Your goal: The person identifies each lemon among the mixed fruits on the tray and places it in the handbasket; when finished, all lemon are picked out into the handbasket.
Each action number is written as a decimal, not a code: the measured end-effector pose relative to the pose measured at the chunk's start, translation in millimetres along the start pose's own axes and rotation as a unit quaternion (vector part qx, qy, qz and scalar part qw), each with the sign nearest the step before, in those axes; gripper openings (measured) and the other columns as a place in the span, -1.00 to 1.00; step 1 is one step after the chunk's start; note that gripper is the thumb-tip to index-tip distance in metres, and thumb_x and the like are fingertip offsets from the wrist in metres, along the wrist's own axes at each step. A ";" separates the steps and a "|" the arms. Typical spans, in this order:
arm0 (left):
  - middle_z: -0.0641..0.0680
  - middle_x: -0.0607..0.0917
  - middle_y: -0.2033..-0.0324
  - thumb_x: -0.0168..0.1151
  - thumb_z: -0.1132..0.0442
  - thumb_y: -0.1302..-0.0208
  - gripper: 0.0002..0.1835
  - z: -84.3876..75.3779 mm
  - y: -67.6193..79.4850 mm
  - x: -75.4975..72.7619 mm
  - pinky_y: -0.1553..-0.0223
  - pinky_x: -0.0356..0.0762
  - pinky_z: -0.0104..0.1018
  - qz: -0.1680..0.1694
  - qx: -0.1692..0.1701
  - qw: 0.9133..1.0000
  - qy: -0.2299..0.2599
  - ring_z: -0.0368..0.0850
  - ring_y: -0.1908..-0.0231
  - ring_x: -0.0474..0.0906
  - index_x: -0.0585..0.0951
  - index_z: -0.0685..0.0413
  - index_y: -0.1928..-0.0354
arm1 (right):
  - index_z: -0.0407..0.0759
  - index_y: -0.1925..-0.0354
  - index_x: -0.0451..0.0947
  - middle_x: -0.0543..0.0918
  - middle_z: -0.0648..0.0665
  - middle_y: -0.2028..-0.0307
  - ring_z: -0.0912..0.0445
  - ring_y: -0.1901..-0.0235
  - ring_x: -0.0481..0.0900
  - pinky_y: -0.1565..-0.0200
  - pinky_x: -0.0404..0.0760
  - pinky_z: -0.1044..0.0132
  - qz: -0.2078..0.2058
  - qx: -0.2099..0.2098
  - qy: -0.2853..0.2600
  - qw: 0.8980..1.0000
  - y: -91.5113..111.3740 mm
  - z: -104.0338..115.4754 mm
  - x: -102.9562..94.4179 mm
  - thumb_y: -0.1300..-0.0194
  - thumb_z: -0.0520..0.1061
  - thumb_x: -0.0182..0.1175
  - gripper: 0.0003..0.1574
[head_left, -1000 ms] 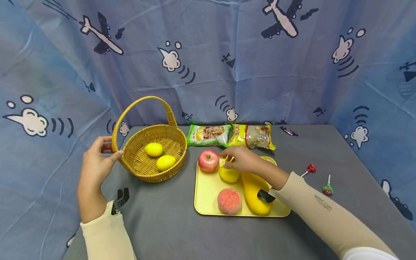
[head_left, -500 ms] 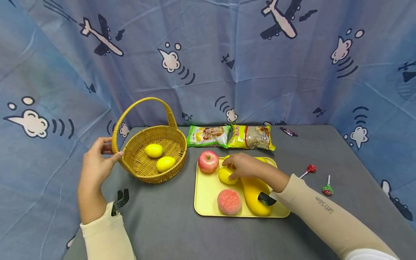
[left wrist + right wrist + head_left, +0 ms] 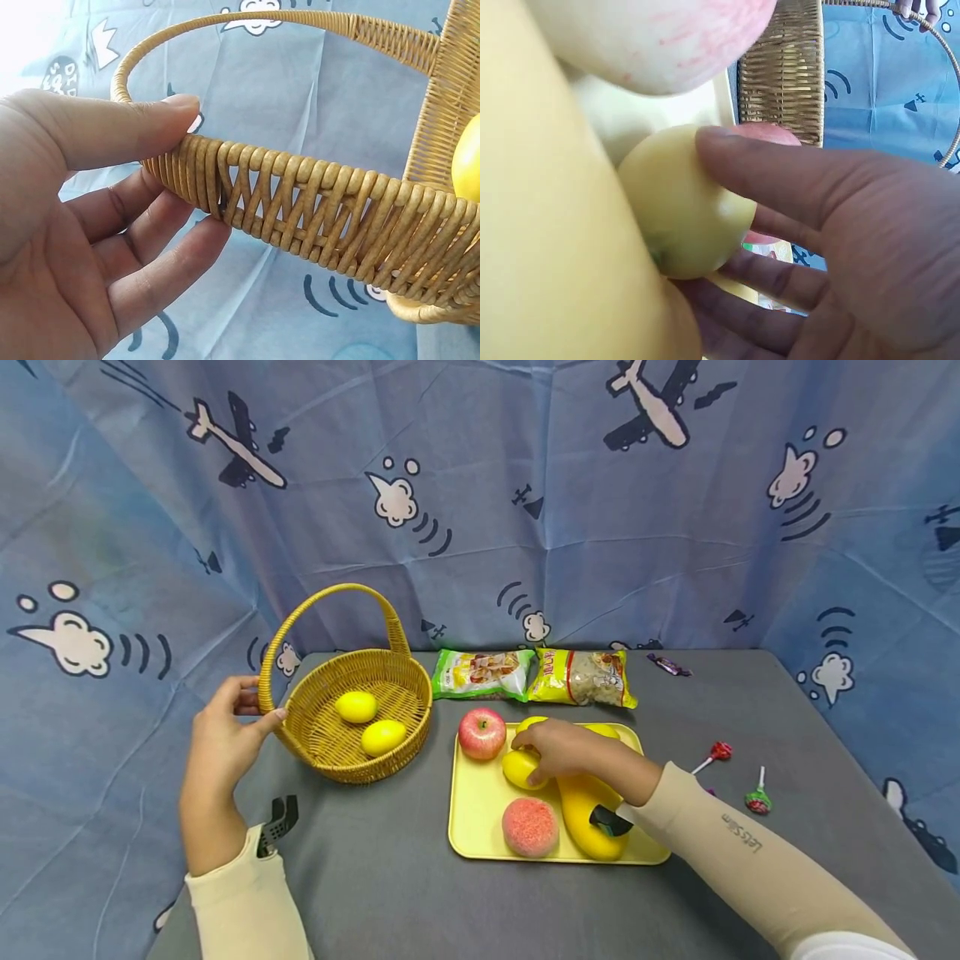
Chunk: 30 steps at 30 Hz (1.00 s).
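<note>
My left hand [image 3: 225,739] grips the yellow wicker basket [image 3: 360,770] where its tall handle meets the rim. In the left wrist view the thumb lies over the wicker and the fingers come round from below. Two lemons [image 3: 356,707] lie inside the basket. Over the yellow tray [image 3: 468,810], my right hand [image 3: 566,750] pinches another lemon [image 3: 517,770], thumb on one side and fingers on the other, as the right wrist view shows. A large yellow elongated fruit [image 3: 588,827] lies right beside it. The tray also carries a pink peach [image 3: 530,828] and a red apple [image 3: 482,733].
More yellow fruit [image 3: 602,730] shows behind my right hand. Two snack bags, one green and white [image 3: 483,673], one yellow [image 3: 581,677], stand behind the tray. To the right lie a red lollipop [image 3: 721,750], a green lollipop [image 3: 757,800] and a purple-wrapped candy [image 3: 667,665].
My right hand's fingers have closed round the lemon from above, and the lemon has shifted slightly left on the tray. My left hand and the basket have stayed in place.
</note>
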<state>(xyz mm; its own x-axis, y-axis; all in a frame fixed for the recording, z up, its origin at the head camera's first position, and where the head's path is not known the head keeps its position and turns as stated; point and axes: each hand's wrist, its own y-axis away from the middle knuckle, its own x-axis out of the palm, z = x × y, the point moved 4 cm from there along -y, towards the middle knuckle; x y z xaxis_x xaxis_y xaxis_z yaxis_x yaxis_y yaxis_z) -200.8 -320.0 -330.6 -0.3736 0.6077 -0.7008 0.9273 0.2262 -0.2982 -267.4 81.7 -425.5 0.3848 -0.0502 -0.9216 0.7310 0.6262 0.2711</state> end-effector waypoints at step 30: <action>0.19 0.52 0.21 0.27 0.11 -0.09 -0.50 0.7 1.0 0.1 0.18 0.35 -0.07 -0.002 -0.001 1.000 0.017 0.07 0.16 0.44 0.38 0.08 -0.05 | 0.06 -0.08 0.46 0.52 0.09 0.19 0.16 0.22 0.43 0.17 0.41 0.29 0.000 -0.031 -0.058 0.998 -0.3 3.4 -1.1 0.13 0.04 0.41 -0.27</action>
<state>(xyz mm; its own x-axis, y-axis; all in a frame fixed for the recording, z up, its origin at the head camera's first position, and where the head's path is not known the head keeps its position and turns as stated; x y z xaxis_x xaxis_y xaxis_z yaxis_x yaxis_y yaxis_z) -200.0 -320.2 -331.5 -0.3767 0.6317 -0.6775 0.9258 0.2311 -0.2993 -266.2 78.9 -423.6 0.4497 -0.1387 -0.8823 0.6962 0.6733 0.2490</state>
